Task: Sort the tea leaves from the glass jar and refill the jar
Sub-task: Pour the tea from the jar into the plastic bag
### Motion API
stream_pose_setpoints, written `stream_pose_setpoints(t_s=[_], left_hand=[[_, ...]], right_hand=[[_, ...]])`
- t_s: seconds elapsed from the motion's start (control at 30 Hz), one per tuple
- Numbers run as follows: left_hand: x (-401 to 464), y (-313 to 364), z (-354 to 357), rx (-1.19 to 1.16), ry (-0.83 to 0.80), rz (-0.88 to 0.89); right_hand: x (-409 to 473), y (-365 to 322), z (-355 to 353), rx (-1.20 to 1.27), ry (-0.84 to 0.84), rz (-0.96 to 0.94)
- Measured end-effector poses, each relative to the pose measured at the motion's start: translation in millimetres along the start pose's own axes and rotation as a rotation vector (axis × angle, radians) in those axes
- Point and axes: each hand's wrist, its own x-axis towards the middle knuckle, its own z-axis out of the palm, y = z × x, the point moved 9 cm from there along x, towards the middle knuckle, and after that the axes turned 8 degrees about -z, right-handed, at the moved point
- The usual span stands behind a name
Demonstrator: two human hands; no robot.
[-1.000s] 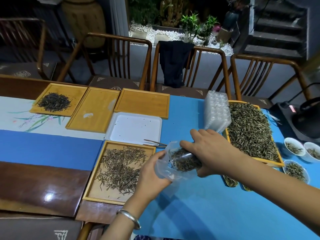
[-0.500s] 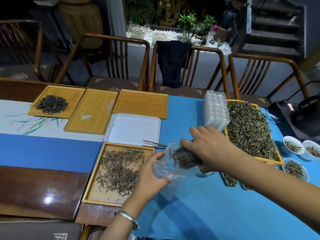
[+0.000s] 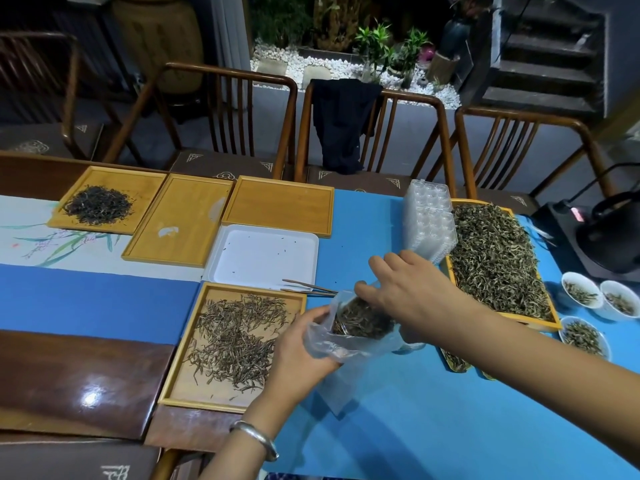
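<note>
Over the blue cloth I hold a glass jar (image 3: 362,322) of dark tea leaves, wrapped in a clear plastic bag (image 3: 323,346). My left hand (image 3: 298,355) grips the bag's loose left edge. From the right, my right hand (image 3: 412,296) curls over the jar's top and side. The jar's base near my right wrist is mostly hidden. Just left of the jar, a wooden tray (image 3: 180,382) holds spread long tea leaves (image 3: 235,337). To its right, a larger tray (image 3: 550,323) is heaped with tea leaves (image 3: 495,258).
Tweezers (image 3: 308,288) lie on the rim of a white tray (image 3: 263,258). Behind it are two bare wooden trays (image 3: 280,206) and one with dark tea (image 3: 98,206). Stacked clear plastic moulds (image 3: 427,223), white bowls (image 3: 581,292) and a black kettle (image 3: 613,233) are at the right. Chairs line the far edge.
The jar has turned from lying sideways to more upright, its leaves now showing from above. Both hands stayed on it and shifted only slightly.
</note>
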Motion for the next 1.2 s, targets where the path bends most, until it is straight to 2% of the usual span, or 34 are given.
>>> stream_pose_setpoints(t_s=[0.47,1.0,1.2], left_hand=[[1.2,8.8,2.6,0.018,-0.010,0.071],[-3.4,-10.1,9.6,-0.008,-0.052,0.044],[-1.1,-17.5,10.6,0.012,-0.049,0.034]], right_hand=[[-8.0,3.1,-18.4,-0.037,0.107,0.015],[-12.8,6.0,-0.4,-0.003,0.025,0.019],[-16.5,10.2,-0.5,0.000,0.050,0.044]])
